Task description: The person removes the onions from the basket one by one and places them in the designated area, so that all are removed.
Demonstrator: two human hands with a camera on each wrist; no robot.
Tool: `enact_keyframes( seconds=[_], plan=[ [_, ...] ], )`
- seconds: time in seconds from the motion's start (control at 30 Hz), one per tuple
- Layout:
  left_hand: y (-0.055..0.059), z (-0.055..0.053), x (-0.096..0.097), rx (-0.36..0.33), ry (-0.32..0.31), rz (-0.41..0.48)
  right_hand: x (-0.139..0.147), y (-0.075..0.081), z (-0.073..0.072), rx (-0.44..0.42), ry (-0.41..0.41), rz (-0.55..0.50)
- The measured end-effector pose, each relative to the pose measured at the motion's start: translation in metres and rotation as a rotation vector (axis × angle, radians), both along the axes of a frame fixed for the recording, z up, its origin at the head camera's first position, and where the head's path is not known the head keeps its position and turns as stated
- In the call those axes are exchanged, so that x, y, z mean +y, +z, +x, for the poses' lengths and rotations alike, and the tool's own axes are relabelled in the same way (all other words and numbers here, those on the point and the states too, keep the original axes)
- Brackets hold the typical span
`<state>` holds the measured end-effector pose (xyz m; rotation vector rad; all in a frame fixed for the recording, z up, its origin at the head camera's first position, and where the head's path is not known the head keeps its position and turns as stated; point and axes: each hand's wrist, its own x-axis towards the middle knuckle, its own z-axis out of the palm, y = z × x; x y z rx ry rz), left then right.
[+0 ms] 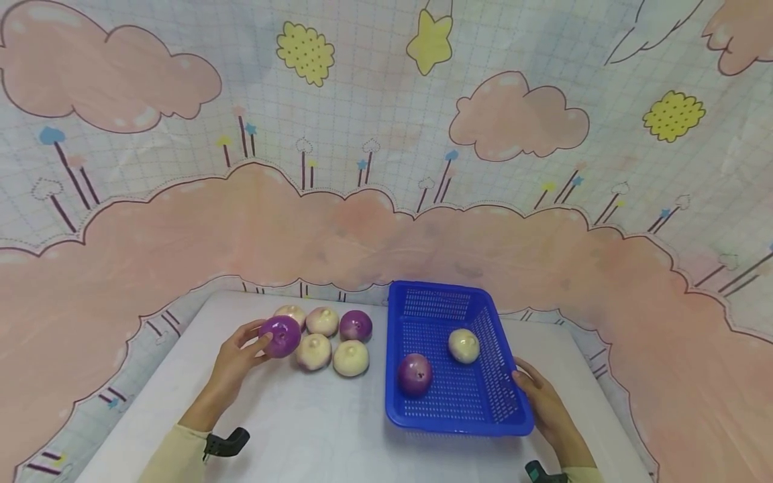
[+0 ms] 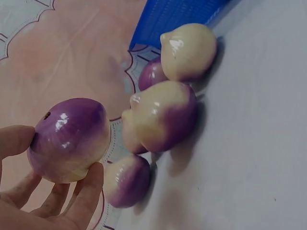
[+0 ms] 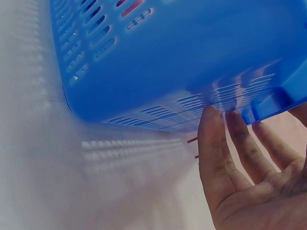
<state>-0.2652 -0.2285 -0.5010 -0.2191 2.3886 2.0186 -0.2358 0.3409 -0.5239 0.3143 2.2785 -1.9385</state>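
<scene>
Through the head camera I look into a cloth-lined nook, perhaps in a home; I cannot tell the kind of building for certain; a printed backdrop (image 1: 362, 248) fills the view behind a plain white desk (image 1: 302, 429) and comes round both its sides; its pink clouds (image 1: 519, 121), yellow star (image 1: 430, 41) and pale checked ground (image 1: 374, 100) have the air of a child's room; it looks like soft sheeting and hides from me whatever lies beyond.

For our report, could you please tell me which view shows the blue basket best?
The head view, since it shows the blue basket nearly whole, inside included. The left wrist view catches only a cropped part; the right wrist view shows its outside close up but cropped.
</scene>
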Motion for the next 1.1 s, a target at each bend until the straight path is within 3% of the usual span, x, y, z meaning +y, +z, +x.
enact_keyframes(
  seconds=[0.27, 0.63, 0.9, 1.1],
  plan=[
    [-0.013, -0.005, -0.011, -0.048, 0.033, 0.0, 0.0, 0.0, 0.0, -0.007, 0.014, -0.004],
    [-0.026, -0.014, -0.017, -0.108, 0.025, -0.013, 0.002, -0.001, 0.0, -0.005, 0.01, -0.008],
    [-0.036, -0.022, -0.013, -0.107, 0.012, 0.019, 0.001, 0.0, 0.001, 0.001, 0.013, -0.005],
    [-0.04, -0.026, -0.013, -0.113, -0.002, -0.005, 0.001, -0.001, 0.0, 0.0, 0.013, -0.004]
  ],
)
